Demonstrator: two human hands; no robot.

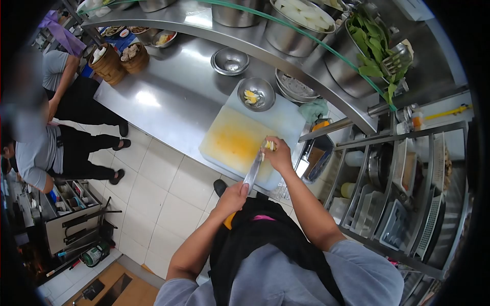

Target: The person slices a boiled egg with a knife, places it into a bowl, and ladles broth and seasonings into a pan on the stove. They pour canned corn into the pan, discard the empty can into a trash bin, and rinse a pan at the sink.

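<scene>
My left hand is closed round the handle end of a knife, its blade angled up and to the right. At the blade's tip, my right hand has its fingers closed on pieces of boiled egg, white with yellow yolk. Both hands are over a cutting board with a wide yellow stain. Beyond them, a metal bowl holds several cut egg pieces. The knife's handle is mostly hidden in my left hand.
Stacked metal bowls and bamboo steamers stand on the steel counter. Overhead, a shelf carries metal pots and leafy greens. A rack with trays is at right. Two people stand at left.
</scene>
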